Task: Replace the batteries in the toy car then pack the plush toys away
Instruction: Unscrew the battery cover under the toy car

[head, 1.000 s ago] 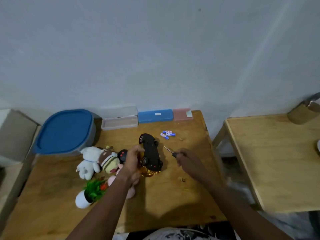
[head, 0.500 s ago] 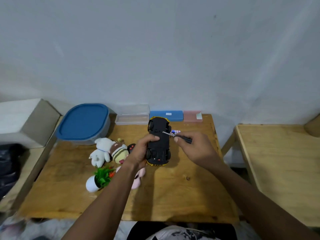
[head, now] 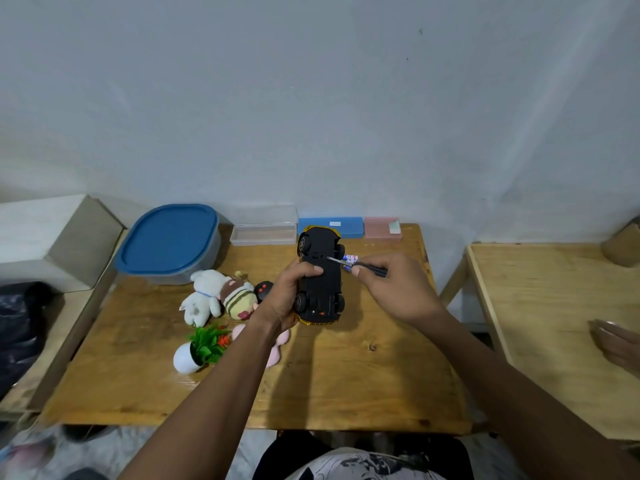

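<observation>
Left hand (head: 289, 299): on my feed it grips the toy car from its 9 o'clock side, thumb laid across the chassis and fingers curled beneath. Right hand (head: 391, 289): it pinches a screwdriver between thumb and curled fingers at the car's 3 o'clock.

Desk (head: 346, 382): a plywood top that carries everything below. A second wooden desk (head: 554, 323) stands apart at its 3 o'clock.

Container (head: 168, 237): grey tub with a blue lid on, at the desk's 10 o'clock corner.

Toy car (head: 322, 289): black underside and four wheels turned toward me, yellow body showing at both ends, long axis running 12 to 6 o'clock, near the desk's centre. I cannot tell whether it rests on the wood or is held clear of it.

Plush toys: a white plush (head: 202, 297) and a striped plush (head: 239, 299) lie touching at the car's 9 o'clock. A pink plush (head: 277, 348) is partly hidden under my left forearm at 7 o'clock.

Potted plant (head: 199, 348): white pot tipped on its side, green leaves, at the white plush's 6 o'clock.

Cases along the 12 o'clock edge: a clear box (head: 263, 233), a blue case (head: 346, 226), a pink case (head: 381, 228).

Remote (head: 263, 291): black with red buttons, between the striped plush and my left hand.

Screwdriver (head: 375, 270): dark handle, and the metal tip meets the chassis near the end at 12 o'clock.

Batteries (head: 351, 259): blue and white, on the desk behind the shaft.
</observation>
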